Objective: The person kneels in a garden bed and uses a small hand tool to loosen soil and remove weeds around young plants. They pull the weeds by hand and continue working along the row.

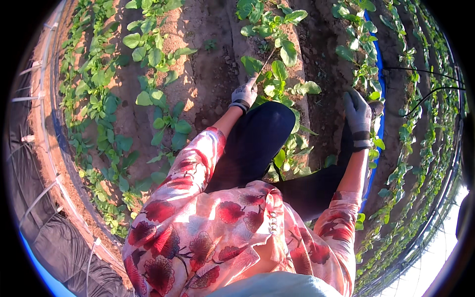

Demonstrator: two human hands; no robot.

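My left hand [245,94], in a grey glove with a dark cuff, is closed round the near end of a thin brownish stick-like tool [267,60]. Its far end reaches in among the leaves of a green leafy plant [280,74] in the middle row. My right hand [358,115], gloved the same way, is off to the right beside my bent leg. Its fingers point forward and downward, loosely extended, and nothing shows in them; the palm side is hidden. A rounded brownish thing [377,108], perhaps a shoe tip, pokes out next to that hand.
My dark-trousered knee [272,121] rises over the middle row. Leafy rows run along the left [101,99] and right [415,143], with bare soil furrows [213,64] between. A blue strip [380,59] and black tubes [430,94] lie to the right; dark sheeting [54,242] lies far left.
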